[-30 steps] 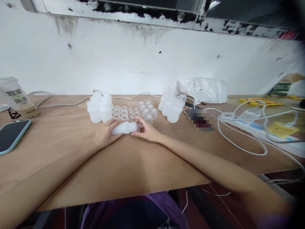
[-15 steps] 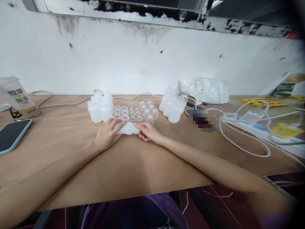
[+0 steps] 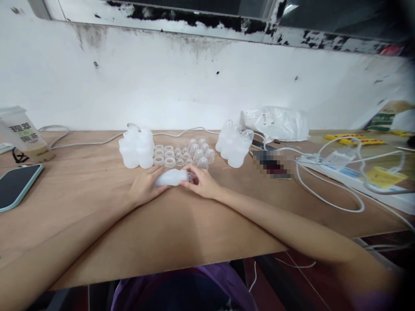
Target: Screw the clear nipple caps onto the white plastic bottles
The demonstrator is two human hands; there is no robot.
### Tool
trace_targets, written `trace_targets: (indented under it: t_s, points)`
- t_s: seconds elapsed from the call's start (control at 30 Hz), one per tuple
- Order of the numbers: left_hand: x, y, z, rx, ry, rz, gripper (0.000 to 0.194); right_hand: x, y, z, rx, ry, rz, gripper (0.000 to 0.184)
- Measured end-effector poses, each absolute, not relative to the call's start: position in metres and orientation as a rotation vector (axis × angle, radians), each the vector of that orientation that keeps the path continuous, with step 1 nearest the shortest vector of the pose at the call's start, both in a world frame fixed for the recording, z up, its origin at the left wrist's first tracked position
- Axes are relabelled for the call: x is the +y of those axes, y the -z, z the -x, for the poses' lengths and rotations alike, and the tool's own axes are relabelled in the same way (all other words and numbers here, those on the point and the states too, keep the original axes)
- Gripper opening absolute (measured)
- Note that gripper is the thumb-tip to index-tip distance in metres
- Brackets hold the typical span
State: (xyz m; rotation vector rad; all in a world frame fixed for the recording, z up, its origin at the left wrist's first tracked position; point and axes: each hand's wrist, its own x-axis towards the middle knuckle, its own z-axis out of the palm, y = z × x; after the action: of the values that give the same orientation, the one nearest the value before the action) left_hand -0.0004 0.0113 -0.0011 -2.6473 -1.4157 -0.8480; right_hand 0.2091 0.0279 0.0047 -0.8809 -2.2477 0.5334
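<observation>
A white translucent baby bottle (image 3: pixel 171 177) lies sideways between my hands, just above the table. My left hand (image 3: pixel 145 185) is wrapped round its base end. My right hand (image 3: pixel 203 180) has its fingers closed round a clear bottle teat (image 3: pixel 190 176) at the neck end; the fingers partly hide it. Just beyond sit rows of clear collar rings (image 3: pixel 169 161), small clear teats (image 3: pixel 185 154) and clear domed caps (image 3: pixel 209 155). A group of white bottles (image 3: pixel 138 151) stands to the left. On the right stand bottles (image 3: pixel 235 151) topped with clear domes.
A phone (image 3: pixel 19 185) and a drink cup (image 3: pixel 27 136) are at the left. A plastic bag (image 3: pixel 275 123) lies against the wall. To the right are a blurred-out flat object (image 3: pixel 274 166), a power strip (image 3: pixel 389 192) with looping white cables (image 3: pixel 327 207), and yellow strips (image 3: pixel 356 140).
My right hand has shifted from pinching the bottle's end to gripping round a clear teat at its neck. The bottle's neck end now shows more clearly. My left hand still holds the base end.
</observation>
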Motion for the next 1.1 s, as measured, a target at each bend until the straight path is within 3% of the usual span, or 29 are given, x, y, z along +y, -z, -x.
trace_targets:
  t_s: [0.33, 0.7, 0.8, 0.97, 1.1]
  points:
    - [0.007, 0.003, -0.005, -1.402, 0.639, 2.456, 0.041, 0.023, -0.003, -0.196, -1.678, -1.352, 0.942, 0.028]
    - [0.007, 0.001, -0.004, -1.311, 0.572, 2.339, 0.041, 0.022, -0.009, -0.193, -1.633, -1.512, 1.008, 0.031]
    - [0.011, 0.003, -0.003, -1.341, 0.647, 2.384, 0.039, 0.024, -0.011, -0.201, -1.921, -1.233, 1.068, 0.029]
    - [0.017, 0.006, 0.001, -1.501, 0.908, 2.54, 0.042, 0.034, -0.023, -0.226, -2.222, -0.058, 1.096, 0.028]
    - [0.023, 0.008, 0.006, -1.686, 1.141, 2.514, 0.05, 0.049, -0.025, -0.239, -2.139, 0.292, 1.412, 0.032]
